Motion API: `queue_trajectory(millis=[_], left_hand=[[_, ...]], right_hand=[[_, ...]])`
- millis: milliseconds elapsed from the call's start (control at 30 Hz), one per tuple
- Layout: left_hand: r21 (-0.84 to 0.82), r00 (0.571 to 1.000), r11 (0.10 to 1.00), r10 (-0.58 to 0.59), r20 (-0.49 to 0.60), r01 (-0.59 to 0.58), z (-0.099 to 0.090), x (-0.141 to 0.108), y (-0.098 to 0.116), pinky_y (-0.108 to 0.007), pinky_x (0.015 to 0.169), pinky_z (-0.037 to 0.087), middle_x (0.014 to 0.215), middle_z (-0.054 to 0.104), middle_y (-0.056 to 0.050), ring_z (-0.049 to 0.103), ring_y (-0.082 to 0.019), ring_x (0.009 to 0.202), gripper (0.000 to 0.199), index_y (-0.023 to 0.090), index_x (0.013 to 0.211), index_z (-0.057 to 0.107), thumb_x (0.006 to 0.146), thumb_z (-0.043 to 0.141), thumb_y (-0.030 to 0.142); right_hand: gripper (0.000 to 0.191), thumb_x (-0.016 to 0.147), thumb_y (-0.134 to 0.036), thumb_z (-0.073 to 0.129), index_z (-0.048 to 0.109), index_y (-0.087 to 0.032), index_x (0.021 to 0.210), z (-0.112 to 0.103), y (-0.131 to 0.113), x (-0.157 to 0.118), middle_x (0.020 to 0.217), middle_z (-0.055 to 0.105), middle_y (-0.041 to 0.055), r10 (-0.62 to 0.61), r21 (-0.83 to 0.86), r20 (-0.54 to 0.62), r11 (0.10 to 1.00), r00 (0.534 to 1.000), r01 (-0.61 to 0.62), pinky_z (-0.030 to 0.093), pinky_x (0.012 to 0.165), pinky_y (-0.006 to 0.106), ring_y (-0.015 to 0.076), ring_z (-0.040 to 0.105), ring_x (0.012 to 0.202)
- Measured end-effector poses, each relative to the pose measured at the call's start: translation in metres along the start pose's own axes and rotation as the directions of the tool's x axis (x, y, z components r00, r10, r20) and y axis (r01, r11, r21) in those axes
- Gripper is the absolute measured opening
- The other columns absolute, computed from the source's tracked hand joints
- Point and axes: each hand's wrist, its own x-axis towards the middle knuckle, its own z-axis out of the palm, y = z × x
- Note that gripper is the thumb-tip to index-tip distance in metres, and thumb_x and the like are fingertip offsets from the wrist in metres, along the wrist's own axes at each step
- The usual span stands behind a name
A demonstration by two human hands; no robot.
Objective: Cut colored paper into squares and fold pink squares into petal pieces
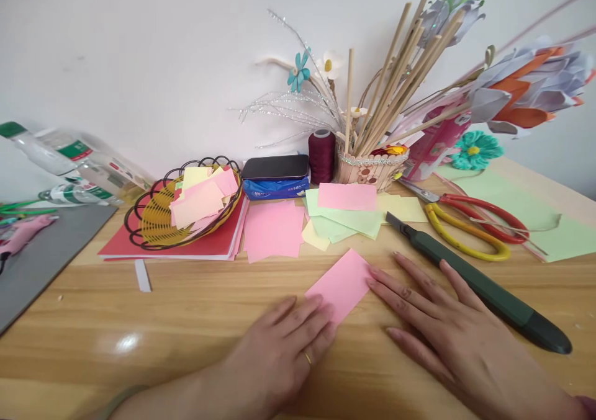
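A pink paper rectangle (pixel 342 286) lies at a slant on the wooden table. My left hand (pixel 291 342) rests on its lower left part, fingers outstretched and covering that edge. A ring shows on one of its fingers. My right hand (pixel 442 321) lies flat with spread fingers, its fingertips touching the paper's right corner. Just beyond that hand is a dark green utility knife (pixel 484 283) with a grey tip. Behind the slip are a stack of pink paper (pixel 273 229), green slips (pixel 344 218) and another pink slip (pixel 347 196).
A wicker basket (pixel 156 221) of paper slips stands on a red paper stack (pixel 223 240). Behind are a phone (pixel 275 167), a maroon thread spool (pixel 321 156) and a pot (pixel 367 172) of sticks. Scissors (pixel 479 218) lie right; plastic bottles (pixel 88 159) and a pink glue gun (pixel 28 234) left.
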Motion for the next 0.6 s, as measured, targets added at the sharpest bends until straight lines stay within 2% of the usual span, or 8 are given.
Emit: queue_trajectory(millis=[167, 267, 400, 467, 533, 600], left_hand=[[0.017, 0.999, 0.999, -0.035, -0.005, 0.035, 0.001, -0.002, 0.005, -0.036, 0.099, 0.033, 0.131, 0.05, -0.005, 0.04, -0.023, 0.124, 0.039, 0.011, 0.128, 0.046, 0.096, 0.025, 0.019], [0.03, 0.998, 0.998, -0.055, -0.022, 0.055, 0.002, -0.007, 0.008, -0.035, 0.101, 0.031, 0.132, 0.05, -0.004, 0.039, -0.022, 0.124, 0.039, 0.013, 0.128, 0.046, 0.096, 0.026, 0.019], [0.006, 0.997, 0.997, -0.08, -0.016, 0.08, 0.004, -0.013, 0.012, -0.038, 0.104, 0.029, 0.134, 0.046, -0.006, 0.035, -0.021, 0.127, 0.038, 0.014, 0.131, 0.042, 0.095, 0.032, 0.021], [-0.054, 0.996, 0.995, -0.09, -0.022, 0.089, 0.004, -0.015, 0.011, -0.041, 0.102, 0.033, 0.131, 0.049, -0.007, 0.039, -0.021, 0.124, 0.037, 0.018, 0.13, 0.042, 0.094, 0.036, 0.02], [-0.155, 0.993, 0.984, -0.1, -0.063, 0.09, 0.002, -0.014, 0.006, -0.037, 0.098, 0.039, 0.128, 0.052, -0.009, 0.045, -0.02, 0.119, 0.036, 0.018, 0.129, 0.043, 0.093, 0.037, 0.016], [-0.28, 0.983, 0.958, -0.114, -0.147, 0.069, -0.001, -0.011, -0.003, -0.031, 0.095, 0.042, 0.127, 0.053, -0.011, 0.048, -0.017, 0.116, 0.037, 0.015, 0.126, 0.045, 0.091, 0.034, 0.01]], right_hand=[[0.055, 0.084, -0.044, 0.044, 0.039, -0.023, 0.134, -0.001, -0.001, -0.001, 0.136, 0.043, -0.0016, -0.017, -0.051, -0.019, 0.999, 1.0, 0.016, 0.011, 0.107, 0.047, 0.0247, 0.029, 0.13], [0.057, 0.084, -0.043, 0.043, 0.037, -0.019, 0.135, -0.001, -0.002, 0.0, 0.136, 0.043, 0.0002, -0.004, -0.065, -0.026, 0.998, 1.0, 0.002, 0.008, 0.107, 0.047, 0.0246, 0.03, 0.129], [0.06, 0.084, -0.047, 0.044, 0.037, -0.017, 0.135, -0.002, -0.003, 0.0, 0.136, 0.044, 0.0041, -0.008, -0.066, -0.062, 0.998, 0.998, 0.004, 0.014, 0.106, 0.049, 0.0271, 0.032, 0.128], [0.061, 0.085, -0.047, 0.042, 0.034, -0.016, 0.137, -0.004, -0.003, -0.002, 0.135, 0.045, 0.0079, 0.028, -0.052, -0.099, 0.998, 0.995, -0.033, 0.019, 0.104, 0.05, 0.0285, 0.035, 0.127], [0.061, 0.087, -0.044, 0.039, 0.028, -0.015, 0.14, -0.008, 0.001, -0.006, 0.134, 0.046, 0.0113, 0.099, -0.036, -0.142, 0.994, 0.985, -0.105, 0.024, 0.102, 0.051, 0.0295, 0.037, 0.125], [0.06, 0.088, -0.039, 0.034, 0.023, -0.013, 0.141, -0.012, 0.007, -0.01, 0.135, 0.044, 0.0149, 0.175, -0.05, -0.174, 0.981, 0.969, -0.186, 0.028, 0.1, 0.052, 0.0314, 0.04, 0.123]])
